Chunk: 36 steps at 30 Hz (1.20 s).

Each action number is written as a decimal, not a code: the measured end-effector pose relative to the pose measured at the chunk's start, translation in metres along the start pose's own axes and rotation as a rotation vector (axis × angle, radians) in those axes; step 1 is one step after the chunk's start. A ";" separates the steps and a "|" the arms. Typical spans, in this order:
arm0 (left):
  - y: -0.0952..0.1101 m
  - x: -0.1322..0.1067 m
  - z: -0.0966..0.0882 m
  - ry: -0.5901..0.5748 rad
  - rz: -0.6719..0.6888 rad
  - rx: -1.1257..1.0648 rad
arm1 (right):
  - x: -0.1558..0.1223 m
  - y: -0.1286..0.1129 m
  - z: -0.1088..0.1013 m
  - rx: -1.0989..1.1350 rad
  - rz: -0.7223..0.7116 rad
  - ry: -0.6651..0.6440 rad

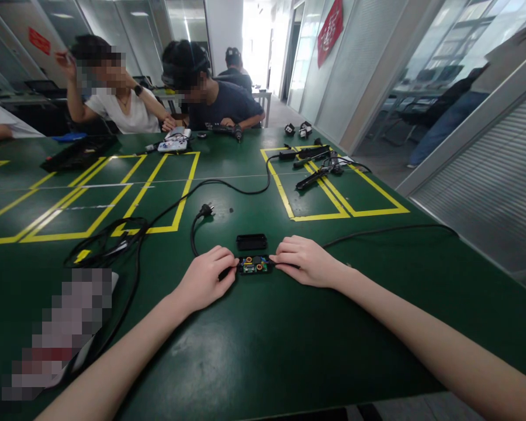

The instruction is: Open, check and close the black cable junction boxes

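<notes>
Centrally in the frame, a small open black case (241, 271) lies on the green table (228, 362), its long axis running left to right, its open side up. Inside sits a circuit board (255, 269) with copper coils and blue and green parts. The left hand (208, 278) pinches the case's left end between thumb and fingertips; the right hand (304, 261) does likewise at the right end, though whether either also grips a cord is too small to tell. Just above lies a black cover (251, 241), parallel to the case. A plug (206, 210) points rightward above the left hand. At upper left, a dark tray (81, 153) slants; its contents are too dim to read.
</notes>
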<state>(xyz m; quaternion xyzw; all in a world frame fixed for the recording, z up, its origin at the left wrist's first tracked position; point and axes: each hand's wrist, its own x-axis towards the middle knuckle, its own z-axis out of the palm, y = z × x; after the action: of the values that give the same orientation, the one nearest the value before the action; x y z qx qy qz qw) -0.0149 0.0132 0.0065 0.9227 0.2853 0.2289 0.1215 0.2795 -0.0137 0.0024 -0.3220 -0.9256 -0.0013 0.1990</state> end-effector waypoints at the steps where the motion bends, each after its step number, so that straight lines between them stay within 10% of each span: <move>1: 0.001 0.001 0.000 -0.006 0.009 0.027 | 0.000 0.000 0.000 -0.013 0.005 0.001; 25: -0.014 -0.002 0.017 0.072 -0.047 0.061 | 0.007 -0.002 0.025 0.125 0.280 0.108; 36: -0.017 -0.004 0.017 0.098 -0.017 0.011 | 0.010 -0.002 0.027 0.573 0.456 0.352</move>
<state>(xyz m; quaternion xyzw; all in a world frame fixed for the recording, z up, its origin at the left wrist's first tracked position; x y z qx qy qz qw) -0.0175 0.0230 -0.0160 0.9086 0.2998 0.2714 0.1041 0.2612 -0.0053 -0.0182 -0.4454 -0.7451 0.2458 0.4313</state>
